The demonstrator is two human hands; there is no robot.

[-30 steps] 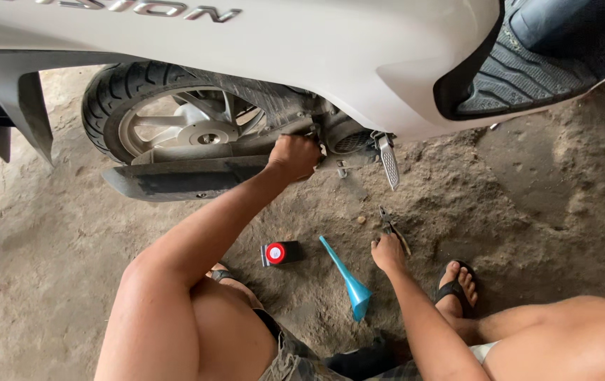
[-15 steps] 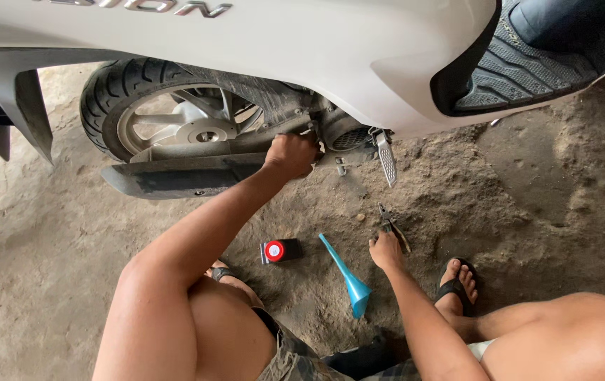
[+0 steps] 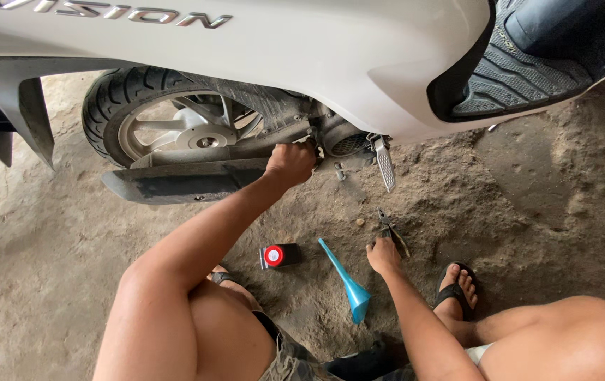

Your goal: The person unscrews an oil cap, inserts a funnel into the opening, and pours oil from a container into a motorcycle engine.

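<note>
Camouflage shorts (image 3: 290,360), black flip-flops (image 3: 456,291)

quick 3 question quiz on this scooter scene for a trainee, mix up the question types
1. True or false: the left hand is up at the scooter engine, beside the rear wheel.
2. What does the right hand touch on the ground? A) funnel B) pliers C) bottle
3. Fill in: the blue funnel lies between the right hand and the small ____ with the red cap.

Key
1. True.
2. B: its fingers rest on the pliers; the funnel lies apart from it.
3. Bottle, lying on its side on the dirt.
</note>
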